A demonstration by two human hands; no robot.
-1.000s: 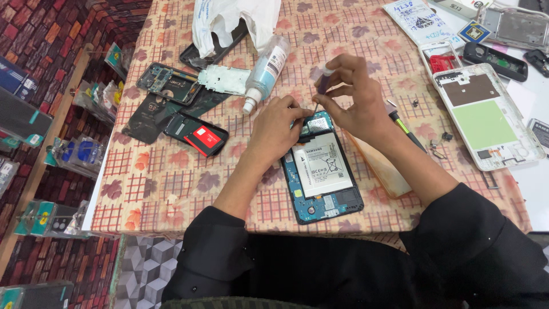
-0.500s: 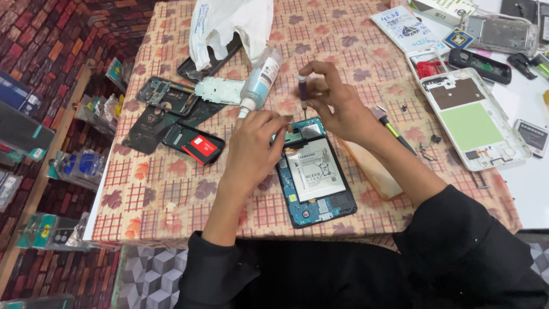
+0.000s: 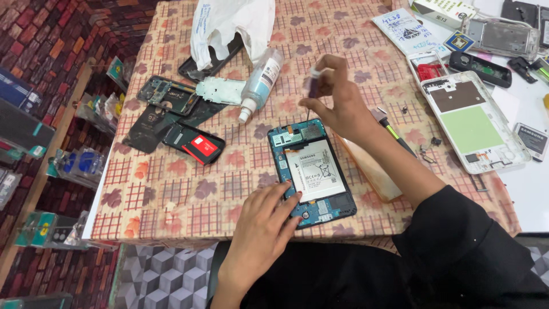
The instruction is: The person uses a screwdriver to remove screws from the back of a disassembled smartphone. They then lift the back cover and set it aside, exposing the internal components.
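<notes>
An opened tablet with a blue inner frame and a white battery lies flat on the patterned tablecloth. My left hand rests at its near left corner, fingertips touching the battery's lower edge. My right hand holds a small screwdriver upright by its purple handle. Its thin tip points down at the circuit board at the tablet's top edge.
A clear spray bottle, a white plastic bag and several dismantled phone parts lie at the left. A white tablet frame with a green panel, loose screws and another screwdriver lie at the right. The table edge runs close to my body.
My left hand has moved from the tablet's top down to its near left corner. My right hand has risen slightly, with the screwdriver now upright over the top board.
</notes>
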